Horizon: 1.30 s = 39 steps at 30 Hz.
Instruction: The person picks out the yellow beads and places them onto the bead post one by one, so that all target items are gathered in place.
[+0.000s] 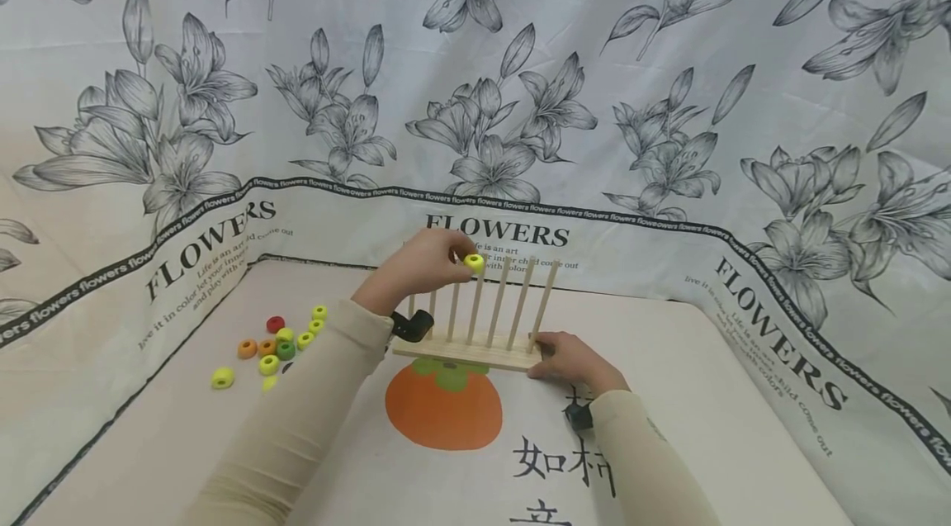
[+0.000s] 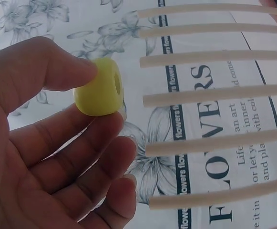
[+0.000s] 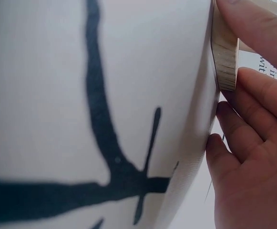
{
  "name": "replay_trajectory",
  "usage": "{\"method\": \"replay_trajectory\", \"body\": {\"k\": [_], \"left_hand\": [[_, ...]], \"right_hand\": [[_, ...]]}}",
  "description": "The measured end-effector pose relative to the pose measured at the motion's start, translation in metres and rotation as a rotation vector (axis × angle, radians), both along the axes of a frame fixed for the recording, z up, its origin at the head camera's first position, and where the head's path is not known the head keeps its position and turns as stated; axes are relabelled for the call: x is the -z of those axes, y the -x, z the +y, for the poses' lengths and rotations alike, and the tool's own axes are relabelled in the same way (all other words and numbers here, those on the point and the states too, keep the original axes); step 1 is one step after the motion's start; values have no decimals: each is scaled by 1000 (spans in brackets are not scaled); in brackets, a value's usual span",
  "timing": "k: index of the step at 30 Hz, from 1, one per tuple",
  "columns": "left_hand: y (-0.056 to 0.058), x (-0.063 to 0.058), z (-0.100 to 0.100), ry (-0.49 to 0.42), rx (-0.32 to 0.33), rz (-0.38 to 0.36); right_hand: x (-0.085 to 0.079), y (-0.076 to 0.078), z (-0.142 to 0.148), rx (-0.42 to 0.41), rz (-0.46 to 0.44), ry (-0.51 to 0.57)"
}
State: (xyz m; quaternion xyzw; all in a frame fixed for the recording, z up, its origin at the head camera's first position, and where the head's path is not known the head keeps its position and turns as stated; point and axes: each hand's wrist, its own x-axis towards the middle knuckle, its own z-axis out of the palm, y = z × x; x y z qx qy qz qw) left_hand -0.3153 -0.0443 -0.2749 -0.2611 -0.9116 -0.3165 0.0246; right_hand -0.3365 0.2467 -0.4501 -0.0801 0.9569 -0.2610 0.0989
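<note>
My left hand (image 1: 419,263) pinches a yellow bead (image 1: 474,269) between thumb and fingers, above the wooden peg rack (image 1: 461,355). In the left wrist view the bead (image 2: 94,95) has its hole turned toward the tips of several thin pegs (image 2: 214,98), apart from them. The pegs stand upright in a row on the rack's flat base, with no beads seen on them. My right hand (image 1: 575,359) holds the right end of that base; in the right wrist view, thumb and fingers lie on either side of the wood (image 3: 225,59).
Loose beads lie on the table at the left: several yellow ones (image 1: 223,378), a red one (image 1: 276,324), orange ones (image 1: 247,350) and a green one (image 1: 286,351). The cloth before the rack bears a printed persimmon (image 1: 444,410) and black characters. A flowered curtain (image 1: 475,97) hangs behind.
</note>
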Motion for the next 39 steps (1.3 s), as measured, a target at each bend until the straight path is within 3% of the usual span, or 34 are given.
{"method": "replay_trajectory", "body": {"k": [7, 15, 27, 32, 39], "left_hand": [[4, 2, 16, -1, -8, -21], [9, 1, 33, -26, 35, 12], [13, 1, 58, -59, 25, 16], [15, 1, 68, -96, 17, 45], [20, 0, 82, -105, 17, 144]], "right_hand": [[5, 2, 0, 1, 2, -4], [6, 2, 1, -3, -2, -7], [3, 1, 1, -3, 1, -22], [2, 0, 1, -2, -6, -19], [2, 1, 2, 13, -20, 2]]}}
